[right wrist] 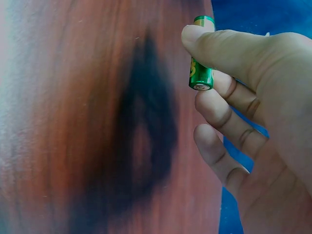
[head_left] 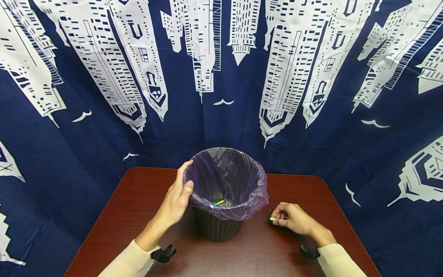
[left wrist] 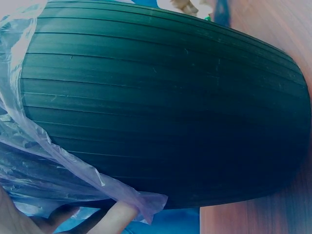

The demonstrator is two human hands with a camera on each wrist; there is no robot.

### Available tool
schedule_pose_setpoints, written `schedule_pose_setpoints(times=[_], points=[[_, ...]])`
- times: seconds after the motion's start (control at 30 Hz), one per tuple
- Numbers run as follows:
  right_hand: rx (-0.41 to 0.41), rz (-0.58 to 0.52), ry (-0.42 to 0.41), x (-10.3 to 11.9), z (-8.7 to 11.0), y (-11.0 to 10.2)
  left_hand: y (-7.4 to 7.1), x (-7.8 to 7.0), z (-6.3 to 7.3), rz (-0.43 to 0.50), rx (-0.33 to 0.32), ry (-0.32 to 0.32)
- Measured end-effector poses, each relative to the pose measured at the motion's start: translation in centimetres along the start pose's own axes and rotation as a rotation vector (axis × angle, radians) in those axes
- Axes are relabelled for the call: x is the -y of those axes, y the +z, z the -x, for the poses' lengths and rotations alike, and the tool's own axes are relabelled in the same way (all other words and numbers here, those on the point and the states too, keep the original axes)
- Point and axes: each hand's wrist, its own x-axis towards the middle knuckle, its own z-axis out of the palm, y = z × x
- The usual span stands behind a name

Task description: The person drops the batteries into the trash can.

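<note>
A dark ribbed trash can (head_left: 218,227) stands upright, lined with a thin purple plastic bag (head_left: 257,202) folded over its rim. My left hand (head_left: 174,202) holds the left side of the lined rim; in the left wrist view its fingers (left wrist: 114,219) are at the bag's edge, partly out of frame. To the right of the can, my right hand (head_left: 294,219) pinches a small green and gold battery (right wrist: 201,75) between thumb and fingers, just above the table. Inside the can lie a few small green and yellow pieces (head_left: 219,202) that look like batteries.
The reddish-brown wooden table (head_left: 138,200) has rounded far corners. Behind it hangs a navy cloth (head_left: 221,127) printed with white city buildings and birds. Dark wrist-worn devices (head_left: 164,254) sit at both cuffs.
</note>
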Motion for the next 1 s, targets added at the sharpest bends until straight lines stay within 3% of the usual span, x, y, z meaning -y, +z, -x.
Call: schedule_pose_setpoints(times=[0.33,0.77,1.0], points=[[-0.052,0.033,-0.065,1.7,-0.4,-1.6,0.0,-0.1,-0.1,0.0,0.001,0.002],[-0.108,0.062,-0.043,3.7,-0.4,-4.2,0.4,-0.3,0.3,0.003,-0.009,0.003],[-0.146,0.089,-0.084,5.2,-0.7,-5.5,0.5,-0.4,0.6,0.002,-0.026,0.0]])
